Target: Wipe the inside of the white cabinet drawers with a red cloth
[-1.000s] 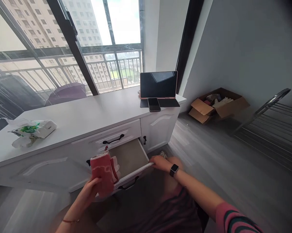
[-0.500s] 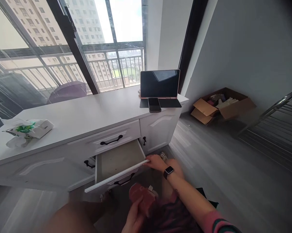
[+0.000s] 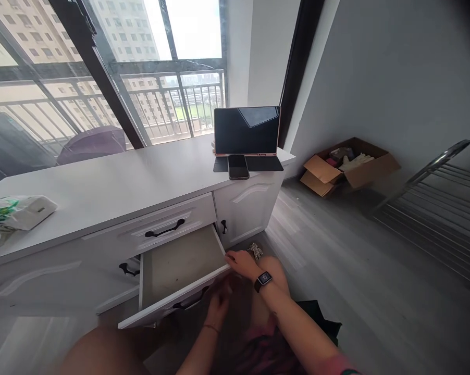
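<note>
**Here, both hands at the open white drawer**

Here the pulled-out white wooden drawer with a black handle (image 3: 176,271) stands open below the long white tabletop (image 3: 113,187), its pale brown bottom bare. The right hand (image 3: 240,262) rests on the drawer's front right corner, fingers curled over the top edge of the front panel; a dark square smartwatch (image 3: 263,279) sits on that wrist. The left hand (image 3: 219,304) is just in front of the drawer's front panel, below the right hand, fingers bent loosely; it is blurred, so I cannot tell whether it pinches anything.

At the tabletop's far right corner a black tablet in a pink case (image 3: 246,131) stands upright on its dark stand, with a black phone (image 3: 238,166) lying flat just before it at the front edge. At the left edge lies a white packet in a green-printed plastic bag (image 3: 14,213). On the grey wooden floor by the wall sits an open brown cardboard box (image 3: 348,166).
</note>
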A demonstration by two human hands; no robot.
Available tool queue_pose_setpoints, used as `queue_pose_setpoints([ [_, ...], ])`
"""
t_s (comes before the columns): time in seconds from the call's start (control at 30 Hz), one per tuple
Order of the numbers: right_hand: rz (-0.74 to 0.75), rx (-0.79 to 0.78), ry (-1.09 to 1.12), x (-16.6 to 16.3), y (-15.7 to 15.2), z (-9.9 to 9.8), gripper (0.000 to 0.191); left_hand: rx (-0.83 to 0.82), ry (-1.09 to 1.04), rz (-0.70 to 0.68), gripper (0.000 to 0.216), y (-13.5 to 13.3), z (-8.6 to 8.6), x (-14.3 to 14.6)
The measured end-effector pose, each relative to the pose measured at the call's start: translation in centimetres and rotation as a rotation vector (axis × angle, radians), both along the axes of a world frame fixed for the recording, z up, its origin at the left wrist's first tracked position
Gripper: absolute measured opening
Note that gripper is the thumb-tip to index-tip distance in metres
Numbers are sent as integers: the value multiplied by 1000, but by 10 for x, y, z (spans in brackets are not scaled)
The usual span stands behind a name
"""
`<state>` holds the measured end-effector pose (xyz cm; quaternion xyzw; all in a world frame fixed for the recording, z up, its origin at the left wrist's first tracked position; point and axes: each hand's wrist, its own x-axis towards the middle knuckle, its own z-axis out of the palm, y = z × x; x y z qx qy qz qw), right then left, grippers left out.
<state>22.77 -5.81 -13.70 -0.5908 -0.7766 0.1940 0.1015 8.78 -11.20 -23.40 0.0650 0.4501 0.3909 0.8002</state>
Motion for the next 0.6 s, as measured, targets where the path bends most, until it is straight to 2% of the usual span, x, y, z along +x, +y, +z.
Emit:
queue_pose_setpoints([
  [0.07,-14,0,-5,-1,2,0,40,-8,-2,83,60,0,4,-2],
  [0.17,-30,-2,-18,-4,2,-1,43,42,-154,212,64,-5,15,-13],
  [0.3,-55,1,-43,-7,0,-1,48,186,-360,200,60,-13,30,-42],
  [0.4,-70,8,-53,-10,-2,0,48,276,-353,180,63,-20,32,-71],
  [0.6,-127,33,-100,-15,-6,3,47,378,-176,275,73,-43,36,-137],
])
